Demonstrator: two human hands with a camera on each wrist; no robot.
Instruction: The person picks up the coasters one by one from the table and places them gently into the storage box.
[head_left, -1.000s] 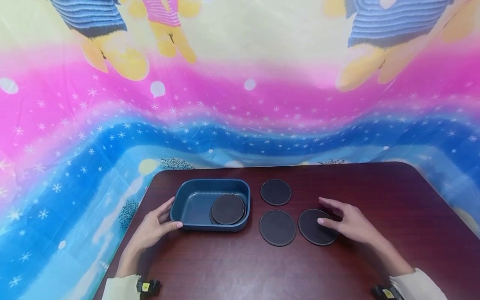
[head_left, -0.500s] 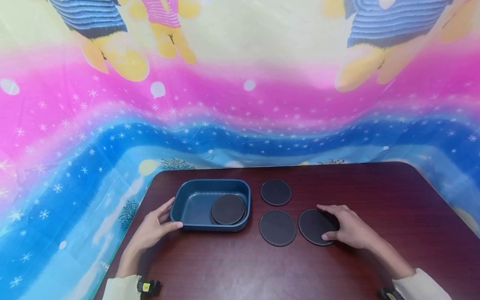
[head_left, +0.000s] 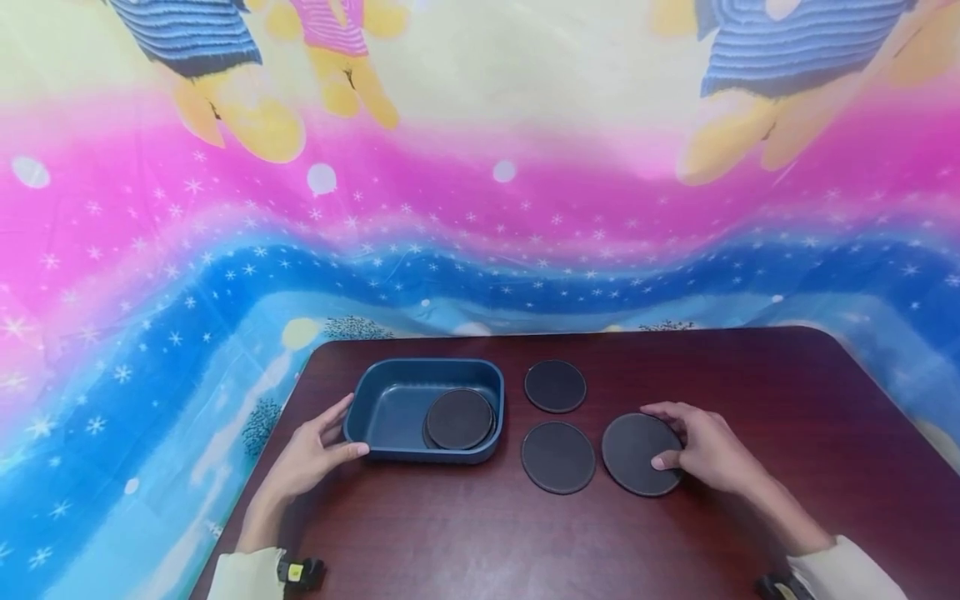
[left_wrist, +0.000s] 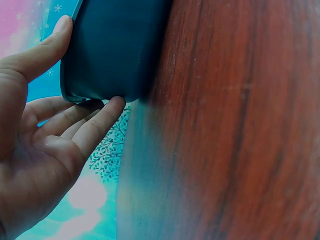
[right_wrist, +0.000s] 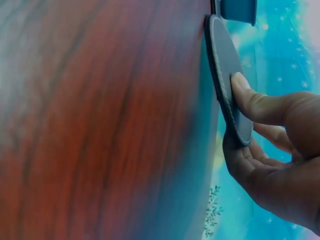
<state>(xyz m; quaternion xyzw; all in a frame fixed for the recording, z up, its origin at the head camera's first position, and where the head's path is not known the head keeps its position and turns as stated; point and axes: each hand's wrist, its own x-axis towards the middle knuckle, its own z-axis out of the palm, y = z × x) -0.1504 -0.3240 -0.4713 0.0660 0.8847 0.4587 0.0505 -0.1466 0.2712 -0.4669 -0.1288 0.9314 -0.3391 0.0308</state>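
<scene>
My right hand [head_left: 708, 446] pinches a round dark coaster [head_left: 637, 454] by its right side, thumb on top and fingers beneath. In the right wrist view this stitched-edge coaster [right_wrist: 225, 65] is tilted up, its near side lifted off the table. My left hand [head_left: 307, 454] holds the left end of a blue rectangular tub [head_left: 423, 456], thumb at the front rim and fingers against the end wall [left_wrist: 110, 55]. Inside the tub, at its right, lies a small stack of coasters [head_left: 459, 419]. Two more coasters, a back one [head_left: 555, 386] and a front one [head_left: 558, 457], lie flat between tub and right hand.
Everything stands on a dark red-brown wooden table [head_left: 465, 533] with rounded far corners. A colourful printed cloth [head_left: 480, 217] hangs close behind the table and along its left side. Black bands with yellow labels [head_left: 300, 572] sit at both wrists.
My right hand has closed its thumb and fingers on the right coaster and raised its edge slightly. The left hand and tub stay as they were.
</scene>
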